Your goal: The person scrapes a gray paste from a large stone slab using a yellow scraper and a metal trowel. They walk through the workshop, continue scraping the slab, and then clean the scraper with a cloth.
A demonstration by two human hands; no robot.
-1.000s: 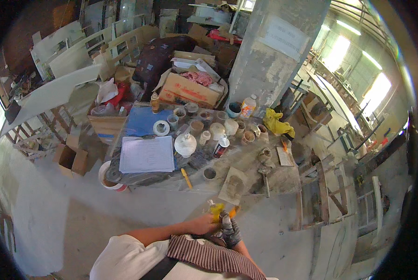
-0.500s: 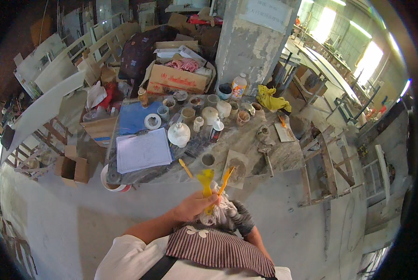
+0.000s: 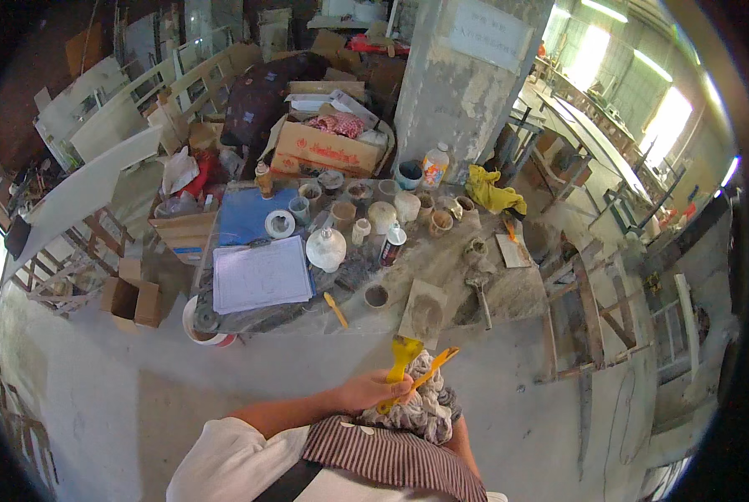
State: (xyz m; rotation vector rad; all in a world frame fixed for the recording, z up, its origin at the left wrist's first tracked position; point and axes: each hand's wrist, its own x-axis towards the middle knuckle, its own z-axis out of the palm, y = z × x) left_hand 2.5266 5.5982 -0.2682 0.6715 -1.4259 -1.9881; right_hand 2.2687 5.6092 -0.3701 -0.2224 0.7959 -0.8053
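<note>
Head view: our left grip [image 3: 379, 390] pinches yellow scraper [image 3: 403, 355] and orange tool [image 3: 436, 366] over the rag [image 3: 430, 412], before the surface [image 3: 441, 272]; right grip [image 3: 451, 405] mostly hidden, can't tell; shared pinch could drop one.

Smooth yellow plastic forms the scraper [image 3: 402, 355] and slimmer, orange-tinged spatula [image 3: 446, 358], seen against a crumpled, matt cloth rag [image 3: 432, 412] above a striped fabric apron [image 3: 391, 460]. Beyond, smooth white paper [image 3: 259, 278] lies at left on the rough, stained counter [image 3: 508, 294], near a glossy dark bottle [image 3: 391, 248]. Farther off, a matt cardboard box [image 3: 324, 152] sits beside a rough, flaking column [image 3: 446, 105]; at right, a frame [image 3: 590, 322] of worn wood.
</note>
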